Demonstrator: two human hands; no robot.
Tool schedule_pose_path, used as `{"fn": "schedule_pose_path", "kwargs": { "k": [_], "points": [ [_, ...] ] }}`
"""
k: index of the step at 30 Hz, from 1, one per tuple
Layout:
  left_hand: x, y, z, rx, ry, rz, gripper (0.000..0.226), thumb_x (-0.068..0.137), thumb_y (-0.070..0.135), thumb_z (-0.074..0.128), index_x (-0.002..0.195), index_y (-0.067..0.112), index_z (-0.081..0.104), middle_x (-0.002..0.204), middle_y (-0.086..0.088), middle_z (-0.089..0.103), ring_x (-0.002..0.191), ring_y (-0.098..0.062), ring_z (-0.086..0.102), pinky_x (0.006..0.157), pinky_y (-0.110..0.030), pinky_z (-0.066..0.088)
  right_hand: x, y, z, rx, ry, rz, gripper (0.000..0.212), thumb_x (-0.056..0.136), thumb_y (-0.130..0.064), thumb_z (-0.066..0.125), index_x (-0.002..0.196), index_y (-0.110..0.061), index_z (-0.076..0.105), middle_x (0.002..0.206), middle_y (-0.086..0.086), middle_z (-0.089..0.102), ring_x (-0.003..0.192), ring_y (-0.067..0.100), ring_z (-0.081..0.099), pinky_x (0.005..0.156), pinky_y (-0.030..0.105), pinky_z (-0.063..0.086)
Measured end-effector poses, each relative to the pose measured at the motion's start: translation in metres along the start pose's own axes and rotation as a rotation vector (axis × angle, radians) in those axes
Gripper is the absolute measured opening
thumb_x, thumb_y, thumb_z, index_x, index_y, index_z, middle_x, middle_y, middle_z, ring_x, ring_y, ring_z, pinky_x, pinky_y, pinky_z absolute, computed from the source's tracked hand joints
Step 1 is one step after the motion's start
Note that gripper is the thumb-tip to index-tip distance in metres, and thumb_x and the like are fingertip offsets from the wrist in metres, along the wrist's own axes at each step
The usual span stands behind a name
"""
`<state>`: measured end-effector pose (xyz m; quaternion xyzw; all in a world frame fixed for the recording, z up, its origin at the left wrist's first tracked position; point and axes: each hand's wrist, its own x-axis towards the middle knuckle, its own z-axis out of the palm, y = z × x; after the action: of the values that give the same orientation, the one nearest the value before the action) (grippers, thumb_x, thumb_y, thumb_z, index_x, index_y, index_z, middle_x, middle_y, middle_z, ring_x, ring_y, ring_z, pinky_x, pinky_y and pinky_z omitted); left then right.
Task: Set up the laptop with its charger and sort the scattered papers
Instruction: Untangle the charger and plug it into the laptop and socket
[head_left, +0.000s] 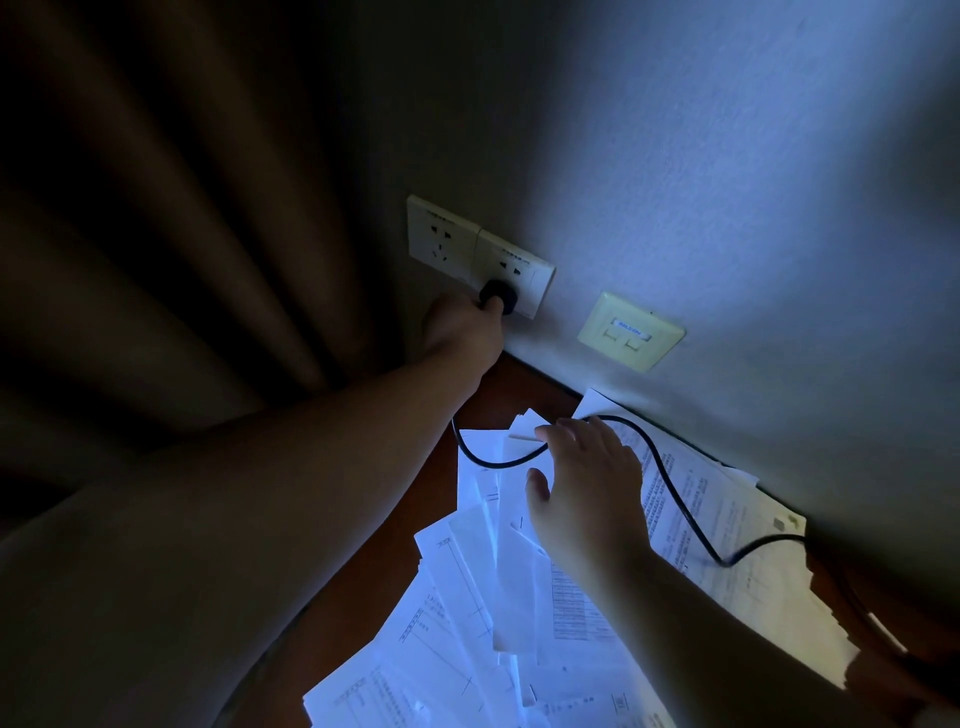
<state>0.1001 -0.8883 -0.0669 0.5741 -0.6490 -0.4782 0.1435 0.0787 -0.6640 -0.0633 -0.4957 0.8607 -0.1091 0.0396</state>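
Observation:
My left hand (460, 330) reaches up to the wall and grips the black charger plug (134, 296) seated in the right-hand wall socket (519, 270). From the plug the black cable (670, 488) hangs down, loops over the scattered white papers (519, 623) and runs off to the right. My right hand (587, 493) hovers over the papers with fingers spread, its fingertips touching the cable loop. The laptop is out of view.
A second, free socket (441, 236) sits left of the used one. A cream network wall plate (631, 332) is lower right. A dark curtain (182, 234) hangs at the left. The reddish-brown desk (431, 499) shows beside the papers. Lighting is dim.

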Motion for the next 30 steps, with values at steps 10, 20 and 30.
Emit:
{"fn": "schedule_pose_path", "kwargs": {
  "k": [10,20,30],
  "points": [
    [-0.006,0.007,0.007,0.120,0.116,0.082,0.040,0.106,0.042,0.049,0.095,0.006,0.064,0.091,-0.014,0.069,0.084,-0.029,0.068,0.057,-0.028,0.039,-0.007,0.011,0.010,-0.027,0.034,-0.129,0.044,0.080,-0.020,0.071,0.122,-0.020,0.062,0.124,0.005,0.063,0.128,0.036,0.055,0.095,0.063,0.048],
    [-0.035,0.012,-0.012,0.254,0.085,0.037,0.042,0.104,0.049,0.046,0.114,0.012,0.063,0.107,-0.013,0.067,0.103,-0.033,0.066,0.073,-0.032,0.047,-0.019,0.004,-0.020,-0.073,-0.001,-0.050,0.040,0.081,-0.024,0.067,0.120,-0.018,0.066,0.125,0.005,0.064,0.126,0.036,0.055,0.096,0.060,0.048],
    [-0.145,0.011,-0.026,0.419,0.174,0.470,0.041,0.096,0.038,0.057,0.135,0.027,0.058,0.136,-0.005,0.058,0.125,-0.032,0.051,0.102,-0.046,0.042,-0.069,0.009,-0.078,-0.075,-0.011,0.080,0.043,0.089,-0.027,0.064,0.132,-0.022,0.063,0.137,0.003,0.059,0.135,0.029,0.048,0.108,0.057,0.040]
  ]
}}
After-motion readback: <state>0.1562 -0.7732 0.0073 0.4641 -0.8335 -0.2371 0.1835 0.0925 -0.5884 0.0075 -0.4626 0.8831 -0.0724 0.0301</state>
